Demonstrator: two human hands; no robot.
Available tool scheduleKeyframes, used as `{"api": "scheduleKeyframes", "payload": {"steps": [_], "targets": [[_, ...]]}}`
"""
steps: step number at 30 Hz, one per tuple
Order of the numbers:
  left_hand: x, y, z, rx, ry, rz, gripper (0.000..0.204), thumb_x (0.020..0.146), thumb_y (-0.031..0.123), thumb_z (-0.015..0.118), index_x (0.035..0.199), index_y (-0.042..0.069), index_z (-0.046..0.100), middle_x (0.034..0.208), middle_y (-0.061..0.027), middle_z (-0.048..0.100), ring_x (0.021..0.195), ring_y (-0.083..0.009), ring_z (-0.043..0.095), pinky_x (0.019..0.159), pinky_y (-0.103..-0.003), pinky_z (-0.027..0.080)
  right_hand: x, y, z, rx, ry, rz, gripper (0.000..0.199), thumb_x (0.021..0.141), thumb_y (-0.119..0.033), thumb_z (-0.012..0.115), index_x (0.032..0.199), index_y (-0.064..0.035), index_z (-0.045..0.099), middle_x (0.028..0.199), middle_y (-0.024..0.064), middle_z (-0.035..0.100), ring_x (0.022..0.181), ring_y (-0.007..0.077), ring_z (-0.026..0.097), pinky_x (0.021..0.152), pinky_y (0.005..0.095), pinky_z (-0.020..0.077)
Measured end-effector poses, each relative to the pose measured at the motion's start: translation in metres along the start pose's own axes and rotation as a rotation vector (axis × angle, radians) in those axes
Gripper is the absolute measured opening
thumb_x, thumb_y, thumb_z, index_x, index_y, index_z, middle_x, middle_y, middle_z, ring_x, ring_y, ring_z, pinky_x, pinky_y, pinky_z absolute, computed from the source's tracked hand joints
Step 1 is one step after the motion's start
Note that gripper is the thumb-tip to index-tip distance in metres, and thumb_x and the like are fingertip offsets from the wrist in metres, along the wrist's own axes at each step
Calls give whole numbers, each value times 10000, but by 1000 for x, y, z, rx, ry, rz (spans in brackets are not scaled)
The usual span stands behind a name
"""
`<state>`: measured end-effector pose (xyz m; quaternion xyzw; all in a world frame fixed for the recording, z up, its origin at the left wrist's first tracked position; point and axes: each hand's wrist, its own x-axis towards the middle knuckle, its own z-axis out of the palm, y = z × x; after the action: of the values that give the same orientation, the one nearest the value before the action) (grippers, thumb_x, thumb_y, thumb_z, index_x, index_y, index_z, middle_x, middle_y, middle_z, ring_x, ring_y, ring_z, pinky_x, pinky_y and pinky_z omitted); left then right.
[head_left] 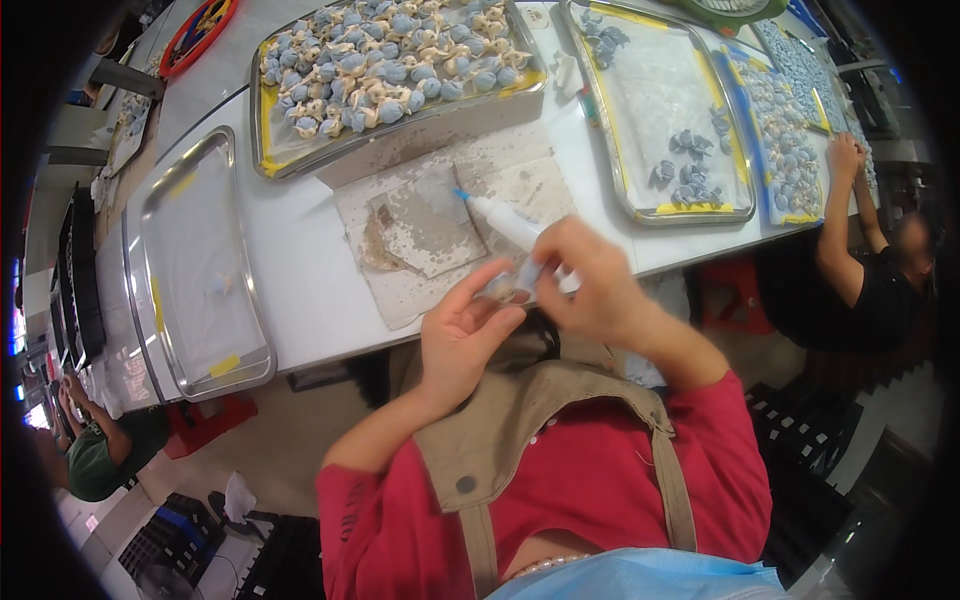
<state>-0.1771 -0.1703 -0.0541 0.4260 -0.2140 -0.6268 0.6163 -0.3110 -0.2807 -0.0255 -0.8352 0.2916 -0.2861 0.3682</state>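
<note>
My left hand (465, 330) pinches a small cream and blue-grey figurine (500, 288) between thumb and fingers, over the table's front edge. Close against it, my right hand (595, 280) holds a white squeeze bottle (512, 224) with a blue tip, tilted so that the tip points up and to the left. The right fingertips also meet a small pale blue-grey part (528, 275) at the figurine; whether they grip it or only touch it, I cannot tell. Beyond my hands lies a stained cardboard sheet (520, 175) with a smaller, glue-spotted piece (430, 225) on it.
A metal tray (265, 140) crowded with blue and cream figurines stands behind the cardboard. To the right, another tray (640, 205) holds loose blue-grey parts. A tray (245, 250) at left bears one small piece. A co-worker's hands (847, 155) are over a blue-edged tray (770, 190) at far right.
</note>
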Motion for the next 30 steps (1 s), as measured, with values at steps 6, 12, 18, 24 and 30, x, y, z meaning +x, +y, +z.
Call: {"api": "scheduleKeyframes", "payload": {"steps": [6, 12, 18, 24, 30], "targets": [[-1, 1, -5, -6, 72, 40, 439, 834, -67, 541, 1254, -35, 420, 1109, -103, 554, 982, -142, 566, 825, -225, 447, 14, 16, -20, -151, 282, 24, 175, 695, 81, 567, 840, -13, 543, 717, 62, 539, 611, 127, 547, 564, 236, 450], [-3, 1, -5, 40, 90, 49, 411, 824, -70, 535, 1225, -31, 453, 1156, -100, 538, 919, -107, 568, 710, -184, 433, 28, 101, -96, -400, 341, 235, 216, 769, 2, 536, 958, -56, 624, 756, 67, 585, 621, 123, 547, 561, 247, 441], [-3, 3, -5, 62, 35, 10, 423, 849, -56, 535, 1255, -34, 415, 1112, -84, 547, 1018, -142, 555, 846, -229, 445, 33, 105, -120, -312, 101, 528, 201, 752, -22, 585, 947, -50, 627, 699, 65, 583, 628, 118, 554, 571, 248, 435], [-2, 1, -2, 63, 45, 19, 421, 849, -58, 533, 1253, -36, 416, 1104, -84, 548, 1016, -147, 558, 846, -230, 448, 42, 93, -131, -344, 68, 475, 224, 724, -36, 657, 938, -25, 590, 703, 44, 575, 653, 98, 558, 584, 232, 435], [-2, -2, -2, 49, 47, 28, 435, 839, -70, 541, 1253, -38, 413, 1110, -89, 541, 1026, -151, 555, 862, -237, 448, 35, 57, -97, -6, 50, 419, 183, 764, -44, 657, 911, 8, 561, 754, 33, 590, 680, 90, 568, 621, 214, 455]]}}
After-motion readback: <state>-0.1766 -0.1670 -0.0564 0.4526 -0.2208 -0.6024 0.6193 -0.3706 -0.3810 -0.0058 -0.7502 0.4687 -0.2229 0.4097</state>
